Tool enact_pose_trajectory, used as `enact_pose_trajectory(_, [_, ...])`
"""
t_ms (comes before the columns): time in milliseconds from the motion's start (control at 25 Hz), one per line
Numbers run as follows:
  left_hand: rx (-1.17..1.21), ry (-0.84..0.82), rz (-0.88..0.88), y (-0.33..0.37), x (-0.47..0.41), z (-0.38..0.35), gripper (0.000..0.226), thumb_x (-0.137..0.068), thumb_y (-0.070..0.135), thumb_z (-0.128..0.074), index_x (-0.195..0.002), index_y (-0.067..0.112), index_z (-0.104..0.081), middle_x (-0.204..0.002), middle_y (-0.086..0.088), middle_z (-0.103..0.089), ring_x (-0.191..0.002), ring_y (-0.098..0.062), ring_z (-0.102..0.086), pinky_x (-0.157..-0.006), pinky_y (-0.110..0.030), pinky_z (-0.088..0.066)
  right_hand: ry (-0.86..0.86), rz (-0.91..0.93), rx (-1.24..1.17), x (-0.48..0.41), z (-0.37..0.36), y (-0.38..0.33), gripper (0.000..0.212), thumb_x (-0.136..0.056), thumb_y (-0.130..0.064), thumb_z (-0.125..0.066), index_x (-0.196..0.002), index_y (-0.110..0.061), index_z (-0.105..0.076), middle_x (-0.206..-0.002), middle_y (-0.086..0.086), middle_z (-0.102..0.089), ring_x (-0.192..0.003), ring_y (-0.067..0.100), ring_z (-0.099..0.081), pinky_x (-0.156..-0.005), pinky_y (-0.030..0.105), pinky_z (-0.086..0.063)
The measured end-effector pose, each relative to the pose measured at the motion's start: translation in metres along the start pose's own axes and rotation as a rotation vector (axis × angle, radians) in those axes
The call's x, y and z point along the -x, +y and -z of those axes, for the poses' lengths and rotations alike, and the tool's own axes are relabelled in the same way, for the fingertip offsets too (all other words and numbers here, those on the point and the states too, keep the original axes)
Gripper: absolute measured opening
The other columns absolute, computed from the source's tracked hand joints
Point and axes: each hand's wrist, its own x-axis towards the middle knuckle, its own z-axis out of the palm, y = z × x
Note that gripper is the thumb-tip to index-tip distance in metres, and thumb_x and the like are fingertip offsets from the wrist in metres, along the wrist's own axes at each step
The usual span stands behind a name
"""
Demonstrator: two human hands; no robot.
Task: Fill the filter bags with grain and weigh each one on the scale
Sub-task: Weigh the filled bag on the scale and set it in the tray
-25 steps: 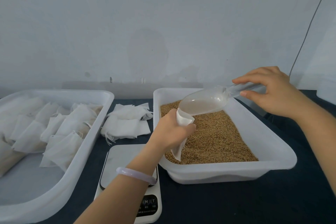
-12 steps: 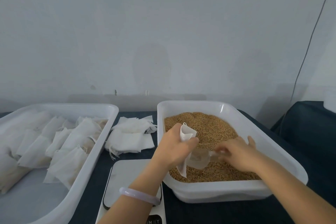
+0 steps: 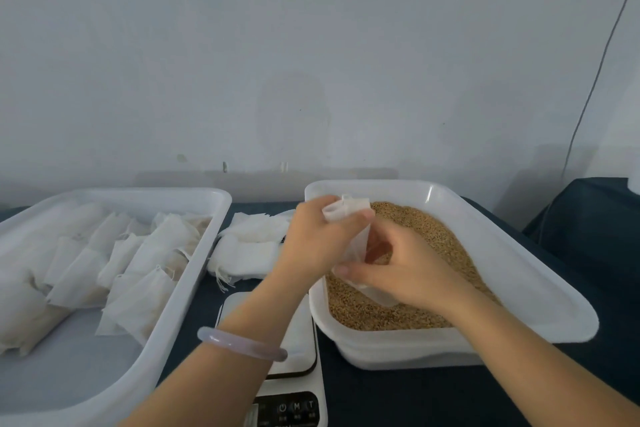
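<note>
While hovering over the grain (image 3: 433, 229), gripping 1 filter bag (image 3: 349, 210) in the curled left hand (image 3: 318, 239), clutching the scoop (image 3: 375, 295) in the right hand (image 3: 415, 274).

bare forearms (image 3: 214, 388), pale translucent bangle (image 3: 242, 345)

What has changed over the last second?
The right hand brought the scoop down from above the tub into the grain, beside the filter bag. The left hand still grips that bag over the tub. The scale is unmoved.
</note>
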Motion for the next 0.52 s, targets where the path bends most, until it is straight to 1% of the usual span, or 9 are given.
enact_pose_trajectory(80, [-0.137,0.064,0.004,0.011,-0.002,0.013,0.033,-0.078,0.030,-0.072,-0.081,-0.001,-0.061,-0.070,-0.017,-0.062,-0.061,-0.020,-0.059,-0.057,-0.030,-0.049,0.043,0.026,-0.118,-0.010,-0.011,-0.012,0.023,-0.075,-0.045,-0.071,-0.093,-0.033,-0.062,-0.078,-0.019,-0.067,-0.067,-0.003,-0.062,-0.055,0.011,-0.045])
enact_pose_trajectory(120, [-0.171,0.068,0.004,0.014,-0.003,0.022,0.038,-0.077,0.035,-0.072,-0.083,0.000,-0.060,-0.070,-0.013,-0.062,-0.061,-0.015,-0.058,-0.056,-0.025,-0.048,0.037,0.019,-0.178,-0.015,-0.015,-0.018,0.016,-0.081,-0.038,-0.068,-0.091,-0.027,-0.065,-0.076,-0.011,-0.069,-0.065,0.003,-0.063,-0.055,0.016,-0.048])
enact_pose_trajectory(200, [-0.150,-0.023,0.045,0.018,-0.001,0.050,0.046,-0.069,0.050,-0.073,-0.088,0.009,-0.062,-0.077,-0.004,-0.066,-0.069,-0.010,-0.064,-0.064,-0.021,-0.052,-0.032,-0.031,-0.299,-0.026,-0.022,-0.025,0.020,-0.090,-0.031,-0.060,-0.093,-0.013,-0.068,-0.083,0.003,-0.071,-0.074,0.018,-0.068,-0.067,0.031,-0.057])
enact_pose_trajectory(280, [-0.145,-0.168,0.140,0.016,0.004,0.078,0.064,-0.058,0.060,-0.072,-0.103,0.017,-0.062,-0.098,-0.005,-0.069,-0.090,-0.016,-0.068,-0.076,-0.032,-0.056,-0.089,-0.098,-0.418,-0.032,-0.031,-0.028,0.028,-0.095,-0.029,-0.054,-0.098,-0.007,-0.070,-0.094,0.010,-0.072,-0.086,0.023,-0.070,-0.077,0.038,-0.058])
enact_pose_trajectory(360, [-0.194,-0.258,0.222,0.007,0.010,0.101,0.062,-0.059,0.052,-0.075,-0.111,0.020,-0.061,-0.103,-0.003,-0.069,-0.092,-0.016,-0.069,-0.073,-0.030,-0.056,-0.109,-0.151,-0.467,-0.038,-0.042,-0.029,0.033,-0.095,-0.026,-0.052,-0.101,0.002,-0.067,-0.101,0.018,-0.069,-0.095,0.031,-0.067,-0.084,0.045,-0.055])
enact_pose_trajectory(400, [-0.205,-0.286,0.239,0.001,0.013,0.109,0.052,-0.064,0.043,-0.077,-0.108,0.019,-0.064,-0.100,-0.003,-0.070,-0.089,-0.016,-0.070,-0.071,-0.028,-0.056,-0.117,-0.158,-0.453,-0.041,-0.047,-0.029,0.036,-0.096,-0.026,-0.051,-0.100,0.007,-0.065,-0.097,0.019,-0.070,-0.090,0.032,-0.067,-0.083,0.044,-0.055])
enact_pose_trajectory(440, [-0.207,-0.293,0.246,-0.004,0.015,0.116,0.039,-0.069,0.032,-0.079,-0.103,0.017,-0.067,-0.095,-0.002,-0.072,-0.085,-0.017,-0.071,-0.069,-0.027,-0.056,-0.125,-0.149,-0.411,-0.043,-0.051,-0.029,0.038,-0.096,-0.027,-0.051,-0.095,0.009,-0.064,-0.083,0.012,-0.071,-0.075,0.025,-0.068,-0.075,0.033,-0.056])
enact_pose_trajectory(480, [-0.221,-0.269,0.246,-0.008,0.016,0.122,0.025,-0.073,0.022,-0.079,-0.095,0.013,-0.071,-0.088,-0.002,-0.074,-0.079,-0.018,-0.072,-0.067,-0.026,-0.057,-0.136,-0.126,-0.333,-0.046,-0.056,-0.030,0.041,-0.095,-0.029,-0.052,-0.087,0.009,-0.063,-0.061,-0.002,-0.065,-0.056,0.012,-0.060,-0.060,0.020,-0.050])
enact_pose_trajectory(520, [-0.257,-0.232,0.244,-0.011,0.015,0.127,0.015,-0.074,0.014,-0.078,-0.087,0.009,-0.072,-0.081,-0.003,-0.074,-0.074,-0.019,-0.072,-0.065,-0.026,-0.058,-0.144,-0.091,-0.228,-0.047,-0.059,-0.030,0.042,-0.094,-0.031,-0.054,-0.076,0.007,-0.060,-0.046,-0.012,-0.050,-0.043,0.003,-0.044,-0.049,0.014,-0.038])
